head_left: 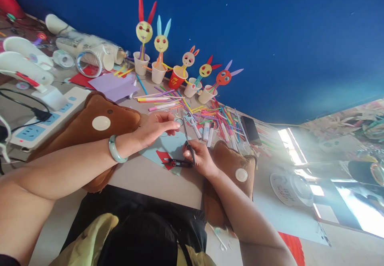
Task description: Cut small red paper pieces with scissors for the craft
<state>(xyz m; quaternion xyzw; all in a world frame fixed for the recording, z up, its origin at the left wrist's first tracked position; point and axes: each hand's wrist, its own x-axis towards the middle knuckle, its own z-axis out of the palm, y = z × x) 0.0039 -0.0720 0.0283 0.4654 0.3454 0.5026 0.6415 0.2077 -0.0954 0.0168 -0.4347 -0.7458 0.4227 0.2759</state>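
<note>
Black cloth (pixel 144 234) covers your lap at the table's (pixel 132 180) near edge. Your right hand (pixel 202 158) grips the scissors (pixel 185 128), their long axis running toward the far edge, tips leaning slightly left. Your left hand (pixel 156 128), fingers drawn together, is nearer the small pale paper piece (pixel 178 120), just left of the blades; you cannot tell whether it is pinched. Fingers partly hide the handles, and whether the dark pointed tool (pixel 177 162) over the red paper (pixel 162 154) is separate is unclear. Markers (pixel 206 132) lie beyond, then paper cups (pixel 158 74) along the far edge.
</note>
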